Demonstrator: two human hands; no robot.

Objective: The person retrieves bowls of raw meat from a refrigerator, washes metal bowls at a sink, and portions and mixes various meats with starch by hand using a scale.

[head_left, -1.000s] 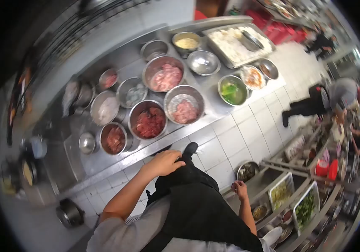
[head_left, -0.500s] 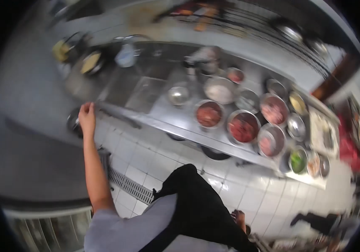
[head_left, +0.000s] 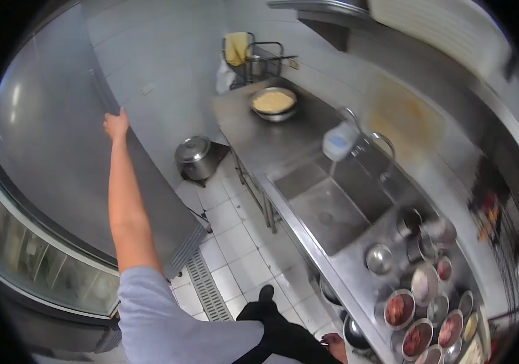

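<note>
My left arm reaches forward, and my left hand (head_left: 116, 123) is at the long edge of a tall grey steel refrigerator door (head_left: 50, 115). Its fingers are bent at that edge; what lies under the fingertips is hidden. Low by my black apron (head_left: 284, 333) hangs my right hand (head_left: 334, 347), partly cut off by the frame. Its fingers are loosely bent and apart, and I see nothing in them. The steel counter corner is nearest to it.
A lidded pot (head_left: 194, 156) stands low by the wall. The steel counter (head_left: 253, 139) carries a yellow-filled pan (head_left: 273, 102), a sink (head_left: 326, 215) and several bowls of raw meat (head_left: 399, 308). A floor drain grate (head_left: 208, 288) crosses the tiles. Curved glass (head_left: 53, 267) is at left.
My view has swung left, so the counter and bowls have shifted right and down. My left hand now sits farther forward at the refrigerator door's edge. My right hand stays low.
</note>
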